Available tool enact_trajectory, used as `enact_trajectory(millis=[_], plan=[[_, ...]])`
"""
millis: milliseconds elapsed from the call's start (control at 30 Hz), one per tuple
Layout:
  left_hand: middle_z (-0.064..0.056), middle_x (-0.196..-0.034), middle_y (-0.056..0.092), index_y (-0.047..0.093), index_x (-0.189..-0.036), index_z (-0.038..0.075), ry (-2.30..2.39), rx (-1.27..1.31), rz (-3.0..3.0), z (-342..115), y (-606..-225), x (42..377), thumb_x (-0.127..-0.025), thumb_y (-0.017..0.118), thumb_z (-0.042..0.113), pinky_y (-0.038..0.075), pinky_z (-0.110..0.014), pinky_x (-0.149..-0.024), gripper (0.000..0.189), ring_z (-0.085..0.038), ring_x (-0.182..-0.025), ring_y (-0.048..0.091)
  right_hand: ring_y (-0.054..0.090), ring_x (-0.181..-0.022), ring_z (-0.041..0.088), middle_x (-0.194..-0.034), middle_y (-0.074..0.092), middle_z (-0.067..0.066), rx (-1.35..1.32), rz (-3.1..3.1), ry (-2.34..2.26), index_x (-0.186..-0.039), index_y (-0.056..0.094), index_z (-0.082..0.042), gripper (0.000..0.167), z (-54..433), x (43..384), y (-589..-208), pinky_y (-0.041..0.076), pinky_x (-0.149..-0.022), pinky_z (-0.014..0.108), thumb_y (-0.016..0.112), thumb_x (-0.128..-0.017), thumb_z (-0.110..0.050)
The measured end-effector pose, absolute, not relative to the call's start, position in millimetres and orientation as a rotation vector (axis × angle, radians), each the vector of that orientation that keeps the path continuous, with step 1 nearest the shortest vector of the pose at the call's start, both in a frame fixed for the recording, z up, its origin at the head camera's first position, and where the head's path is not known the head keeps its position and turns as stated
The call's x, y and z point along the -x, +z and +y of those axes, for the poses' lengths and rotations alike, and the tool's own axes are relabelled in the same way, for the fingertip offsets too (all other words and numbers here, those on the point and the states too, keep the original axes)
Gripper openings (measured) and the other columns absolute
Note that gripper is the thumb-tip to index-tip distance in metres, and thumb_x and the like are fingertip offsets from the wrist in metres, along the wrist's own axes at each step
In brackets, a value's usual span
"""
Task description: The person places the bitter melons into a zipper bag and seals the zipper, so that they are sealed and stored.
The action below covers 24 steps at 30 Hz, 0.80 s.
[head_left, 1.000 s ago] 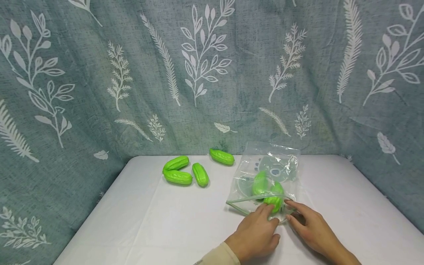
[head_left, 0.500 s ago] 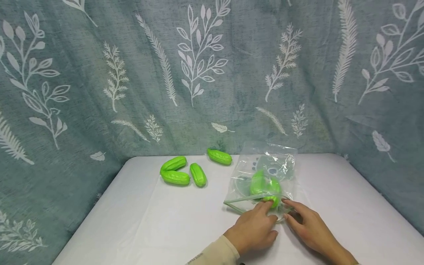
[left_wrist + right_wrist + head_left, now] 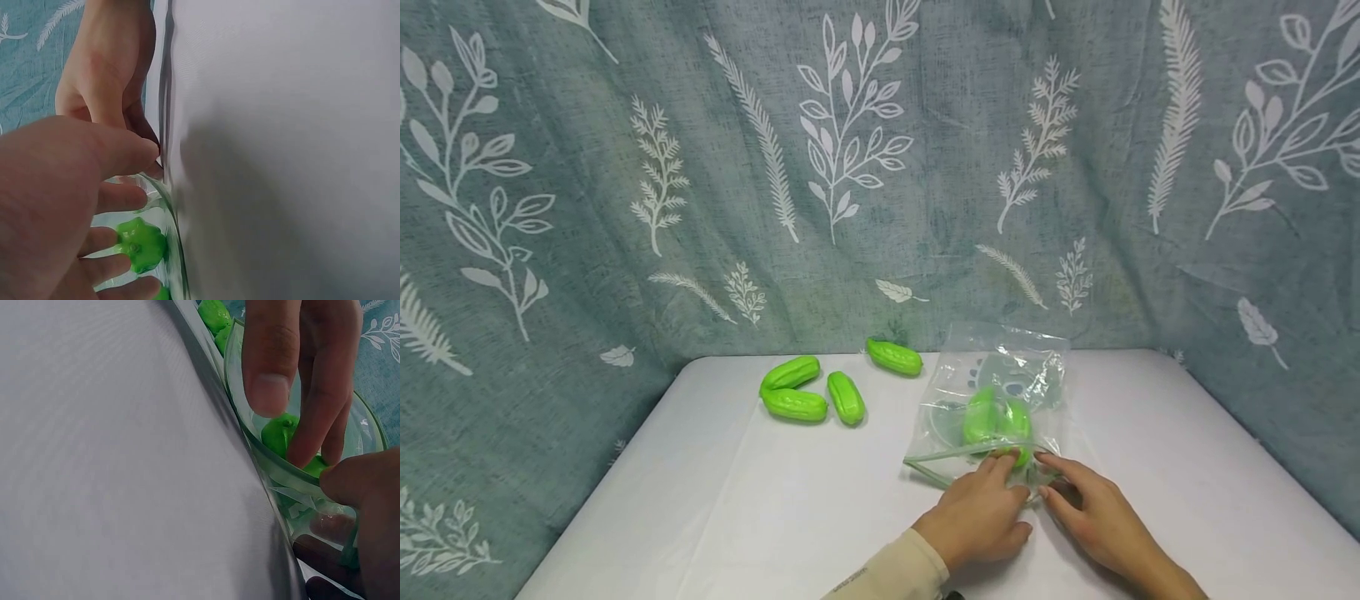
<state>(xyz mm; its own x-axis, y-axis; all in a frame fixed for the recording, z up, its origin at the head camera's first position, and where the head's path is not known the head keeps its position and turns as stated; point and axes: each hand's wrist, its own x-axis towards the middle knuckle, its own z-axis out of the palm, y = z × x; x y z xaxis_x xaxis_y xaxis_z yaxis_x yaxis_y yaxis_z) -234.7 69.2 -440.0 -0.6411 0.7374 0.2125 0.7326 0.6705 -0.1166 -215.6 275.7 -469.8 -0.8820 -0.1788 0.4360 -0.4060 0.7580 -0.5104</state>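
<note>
A clear zip bag (image 3: pixel 1049 367) with a printed pattern lies on the white table, its mouth facing me and held apart. Inside are two bright green, ribbed toy cucumbers, one on the left (image 3: pixel 979 419) and one on the right (image 3: pixel 1018 421). My left hand (image 3: pixel 976 515) reaches into the mouth, its extended fingertips at the near end of the right cucumber (image 3: pixel 279 429). At the right of the mouth, my right hand (image 3: pixel 1093 510) pinches the bag's rim; in the right wrist view its thumb (image 3: pixel 340 481) overlaps the green-edged rim and other fingers show behind the plastic.
Left of the bag, several more toy cucumbers lie on the table: two meeting at their ends (image 3: pixel 793 404), one slanted beside them (image 3: pixel 846 398) and one at the back edge (image 3: pixel 894 357). A leaf-patterned curtain (image 3: pixel 737 167) hangs behind and at both sides.
The right cucumber has slid farther into the bag, away from me, with my left fingertips following it. My right hand stays at the rim. The head view has shifted slightly.
</note>
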Motion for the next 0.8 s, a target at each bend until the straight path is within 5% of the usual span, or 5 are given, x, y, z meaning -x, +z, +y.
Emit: enact_trajectory(millis=[467, 800], plan=[[-0.005, -0.148, 0.046, 0.052, -0.143, 0.017, 0.049, 1.133, -2.697, 71.2, -438.9, 240.6, -0.092, 0.064, 0.051, 0.051, -0.028, -0.093, 0.063, -0.017, -0.132, 0.048, 0.063, -0.112, 0.038, -0.125, 0.067, 0.012, -0.429, -2.611, 0.888, -0.137, 0.06, -0.011, 0.047, 275.1, 216.3, -467.7, 0.047, -0.095, 0.061, 0.073, -0.092, -0.017], [-0.006, -0.146, 0.047, 0.051, -0.144, 0.018, 0.027, 1.131, -2.717, 71.6, -437.8, 238.6, -0.092, 0.064, 0.053, 0.052, -0.026, -0.091, 0.065, -0.017, -0.131, 0.048, 0.064, -0.112, 0.035, -0.126, 0.067, 0.011, -0.423, -2.616, 0.888, -0.137, 0.06, -0.013, 0.047, 276.1, 216.7, -468.3, 0.047, -0.095, 0.059, 0.073, -0.093, -0.019]])
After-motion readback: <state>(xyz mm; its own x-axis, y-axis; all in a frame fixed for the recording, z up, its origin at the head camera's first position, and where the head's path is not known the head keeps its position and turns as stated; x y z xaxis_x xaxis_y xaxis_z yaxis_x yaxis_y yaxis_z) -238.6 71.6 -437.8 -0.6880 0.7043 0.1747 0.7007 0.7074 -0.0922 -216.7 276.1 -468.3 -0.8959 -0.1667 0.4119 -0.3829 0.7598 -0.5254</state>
